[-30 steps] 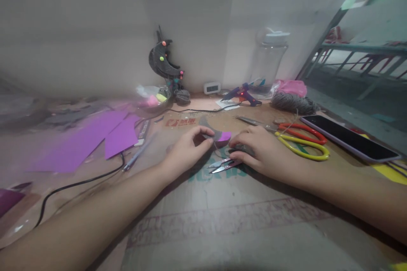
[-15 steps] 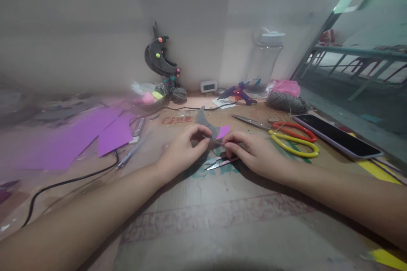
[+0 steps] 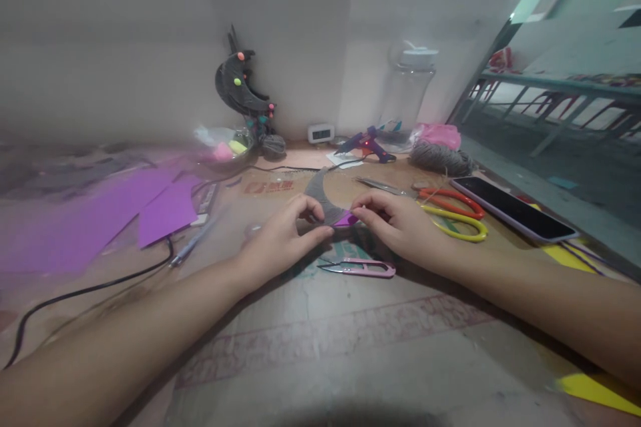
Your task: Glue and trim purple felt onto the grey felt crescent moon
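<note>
A crescent moon shape (image 3: 320,192), wound in grey yarn over most of its length, is held between my hands above the table. Its bare purple tip (image 3: 344,219) points right. My left hand (image 3: 288,230) curls round the lower left of the crescent, thumb and fingers closing on its edge. With thumb and forefinger, my right hand (image 3: 393,219) pinches at the purple tip; any yarn strand in those fingers is too fine to make out. Just below both hands lie pink thread snips (image 3: 368,268) on the table.
Orange-and-yellow handled scissors (image 3: 453,217), a phone (image 3: 515,207) and grey yarn (image 3: 441,159) lie right. A glue gun (image 3: 368,143), small clock (image 3: 321,133) and clear bottle (image 3: 408,90) stand behind. Purple sheets (image 3: 167,210) and a black cable (image 3: 90,287) are left. A finished-looking grey crescent (image 3: 238,88) leans on the wall.
The crescent has tipped, showing more of its grey winding. My right hand has lifted off the snips, now uncovered, and moved to the purple tip. The whole view has shifted slightly.
</note>
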Action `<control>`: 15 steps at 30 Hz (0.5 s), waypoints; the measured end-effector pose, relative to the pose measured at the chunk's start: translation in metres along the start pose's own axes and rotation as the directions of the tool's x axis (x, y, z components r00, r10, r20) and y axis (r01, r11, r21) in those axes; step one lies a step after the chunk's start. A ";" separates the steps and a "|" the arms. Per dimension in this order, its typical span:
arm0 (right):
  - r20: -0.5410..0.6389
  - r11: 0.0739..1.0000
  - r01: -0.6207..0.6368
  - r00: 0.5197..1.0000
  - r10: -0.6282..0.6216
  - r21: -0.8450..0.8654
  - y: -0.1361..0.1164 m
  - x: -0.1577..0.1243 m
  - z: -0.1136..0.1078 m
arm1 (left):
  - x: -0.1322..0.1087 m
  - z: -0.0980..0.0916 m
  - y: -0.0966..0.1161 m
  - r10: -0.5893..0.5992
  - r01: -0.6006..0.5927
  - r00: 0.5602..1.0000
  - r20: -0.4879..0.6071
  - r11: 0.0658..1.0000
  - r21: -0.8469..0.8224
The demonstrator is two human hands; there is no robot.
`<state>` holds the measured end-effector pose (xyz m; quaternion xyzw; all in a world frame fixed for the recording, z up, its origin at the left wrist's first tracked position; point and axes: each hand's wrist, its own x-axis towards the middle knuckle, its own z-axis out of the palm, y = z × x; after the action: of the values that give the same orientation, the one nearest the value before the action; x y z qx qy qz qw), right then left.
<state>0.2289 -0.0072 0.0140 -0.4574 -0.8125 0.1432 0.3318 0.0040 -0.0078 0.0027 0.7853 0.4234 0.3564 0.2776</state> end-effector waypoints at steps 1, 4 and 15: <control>0.001 1.000 0.000 1.000 0.000 0.001 0.001 0.001 -0.001 | 0.000 0.000 -0.001 0.000 0.000 1.000 -0.001 1.000 -0.006; 0.010 1.000 0.013 1.000 -0.013 -0.002 0.005 0.002 -0.001 | 0.000 0.001 -0.004 0.006 -0.006 1.000 -0.006 0.999 -0.044; 0.220 0.941 -0.271 0.949 0.225 0.205 0.004 0.008 -0.001 | 0.000 0.000 -0.002 -0.046 0.048 0.999 0.015 0.986 -0.159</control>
<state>0.2292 0.0016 0.0166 -0.4983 -0.7542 0.3219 0.2816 0.0035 -0.0076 0.0012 0.7524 0.4104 0.3780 0.3501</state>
